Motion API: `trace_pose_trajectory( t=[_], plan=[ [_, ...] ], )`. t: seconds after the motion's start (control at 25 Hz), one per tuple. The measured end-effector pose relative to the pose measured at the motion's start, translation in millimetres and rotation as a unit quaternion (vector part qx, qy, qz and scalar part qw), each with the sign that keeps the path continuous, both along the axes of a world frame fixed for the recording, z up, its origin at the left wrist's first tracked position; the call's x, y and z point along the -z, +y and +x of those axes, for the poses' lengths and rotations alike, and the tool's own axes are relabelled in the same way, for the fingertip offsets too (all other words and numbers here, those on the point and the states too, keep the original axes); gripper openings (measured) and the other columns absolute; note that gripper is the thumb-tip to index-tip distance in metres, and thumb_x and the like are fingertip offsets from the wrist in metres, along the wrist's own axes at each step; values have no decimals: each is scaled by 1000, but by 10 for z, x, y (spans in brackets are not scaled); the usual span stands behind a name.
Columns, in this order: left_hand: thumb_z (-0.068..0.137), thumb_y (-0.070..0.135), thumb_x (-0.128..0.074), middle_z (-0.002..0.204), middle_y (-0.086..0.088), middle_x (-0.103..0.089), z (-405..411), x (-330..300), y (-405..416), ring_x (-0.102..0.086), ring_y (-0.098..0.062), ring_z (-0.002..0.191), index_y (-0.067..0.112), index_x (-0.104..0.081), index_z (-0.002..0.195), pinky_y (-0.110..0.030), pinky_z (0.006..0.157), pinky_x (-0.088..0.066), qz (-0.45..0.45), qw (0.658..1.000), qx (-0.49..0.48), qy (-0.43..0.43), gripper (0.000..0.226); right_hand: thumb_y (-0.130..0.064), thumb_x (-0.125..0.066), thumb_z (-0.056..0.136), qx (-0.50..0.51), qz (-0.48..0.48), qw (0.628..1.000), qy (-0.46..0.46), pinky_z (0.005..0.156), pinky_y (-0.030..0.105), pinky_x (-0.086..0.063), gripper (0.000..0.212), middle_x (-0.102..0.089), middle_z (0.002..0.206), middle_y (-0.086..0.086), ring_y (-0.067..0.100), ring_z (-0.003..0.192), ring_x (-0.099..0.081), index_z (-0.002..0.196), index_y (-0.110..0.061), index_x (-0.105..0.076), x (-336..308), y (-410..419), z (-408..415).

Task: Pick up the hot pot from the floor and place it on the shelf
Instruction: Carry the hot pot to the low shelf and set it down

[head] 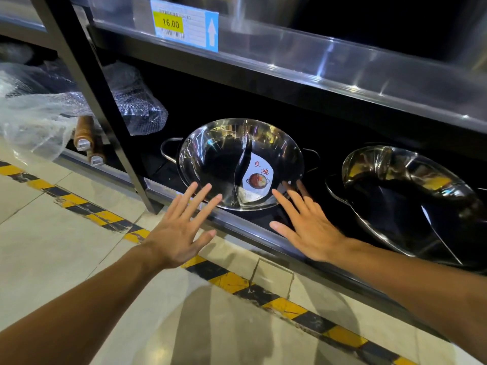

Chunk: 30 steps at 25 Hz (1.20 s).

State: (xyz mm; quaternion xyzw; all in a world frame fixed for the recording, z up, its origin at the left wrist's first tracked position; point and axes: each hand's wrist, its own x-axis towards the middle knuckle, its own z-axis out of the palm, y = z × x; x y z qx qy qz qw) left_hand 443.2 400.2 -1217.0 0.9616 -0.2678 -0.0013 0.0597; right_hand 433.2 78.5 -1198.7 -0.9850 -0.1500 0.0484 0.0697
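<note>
A shiny steel hot pot point(218, 159) with a centre divider, two loop handles and a white label leans tilted on the bottom shelf point(237, 227), its open side facing me. My left hand point(181, 227) is spread flat just in front of the pot's lower left rim, holding nothing. My right hand point(308, 225) is spread the same way at the lower right rim, its fingertips at or just short of the metal. Both hands hover over the shelf's front lip.
A second steel pot point(411, 196) leans to the right on the same shelf. A dark upright post point(105, 101) stands to the left, with bubble-wrapped goods point(137, 101) and wooden handles point(84, 135) behind it. An upper shelf point(316, 67) with a price tag overhangs. Yellow-black tape point(232, 280) lines the floor.
</note>
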Motion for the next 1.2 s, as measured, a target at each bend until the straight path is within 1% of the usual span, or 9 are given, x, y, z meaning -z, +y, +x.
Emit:
trace_pose_trajectory(
  t=[0.12, 0.24, 0.32, 0.44, 0.56, 0.68, 0.8, 1.0, 1.2],
  plan=[
    [94, 67, -16, 163, -1, 28, 371, -107, -109, 29, -22, 148, 32, 22, 153, -47, 123, 8, 89, 989, -109, 39, 78, -75, -22, 95, 19, 5, 999, 45, 121, 47, -19, 80, 15, 169, -9, 26, 156, -1, 159, -40, 12, 6, 143, 221],
    [96, 63, -22, 162, -6, 29, 599, -179, -267, 29, -28, 148, 25, 22, 154, -48, 122, 11, 78, 974, -188, 95, 82, -79, -24, 90, 32, 5, 997, 72, 122, 49, -16, 87, 22, 167, -9, 29, 156, 5, 158, -39, 12, 3, 332, 391],
    [97, 61, -23, 164, -7, 25, 517, -108, -296, 28, -32, 148, 29, 19, 154, -48, 121, 13, 24, 985, -160, 65, 78, -81, -23, 89, 26, 1, 998, 64, 122, 51, -13, 88, 22, 167, -10, 29, 154, 19, 158, -40, 13, 20, 376, 401],
    [97, 62, -21, 164, 1, 23, 351, 11, -179, 31, -29, 147, 44, 17, 152, -48, 119, 16, -3, 997, -81, 15, 69, -79, -25, 90, 4, 6, 999, 39, 119, 51, -22, 86, 16, 168, -12, 30, 156, 1, 158, -41, 11, 47, 307, 353],
    [96, 63, -18, 163, 3, 27, 428, 18, -134, 32, -23, 147, 46, 20, 150, -48, 122, 12, 0, 994, -102, 28, 68, -77, -31, 91, 7, 15, 998, 56, 118, 52, -24, 86, 17, 168, -15, 31, 153, -12, 158, -42, 10, 31, 307, 374],
    [95, 65, -18, 162, 1, 30, 521, -26, -193, 33, -23, 146, 41, 22, 151, -47, 122, 11, 4, 990, -132, 53, 73, -73, -36, 93, 20, 42, 993, 107, 122, 57, -14, 83, 19, 167, -18, 25, 154, 18, 158, -45, 6, -104, 365, 470],
    [95, 65, -18, 164, -7, 26, 506, -105, -294, 31, -28, 147, 31, 17, 155, -48, 121, 14, 10, 991, -128, 25, 77, -66, -41, 97, 1, 74, 991, 115, 123, 57, -14, 78, 12, 168, -18, 20, 154, 17, 159, -45, 1, -308, 289, 408],
    [99, 55, -28, 166, -13, -2, 395, -214, -1065, 10, -31, 152, 20, -6, 159, -47, 123, 6, -76, 997, -24, -5, 72, -52, -45, 102, 21, 114, 992, 50, 125, 42, -13, 69, -9, 169, -17, 9, 155, 8, 160, -40, -11, -533, -406, -54],
    [101, 51, -28, 157, -7, -28, 14, -209, -2245, -21, -32, 144, 20, -19, 157, -47, 121, -14, -102, 980, 162, -52, 65, -56, -39, 102, 142, 22, 989, 14, 124, 38, -11, 69, -13, 169, -10, 15, 156, 2, 162, -31, -15, -527, -1483, -813]
  ],
)
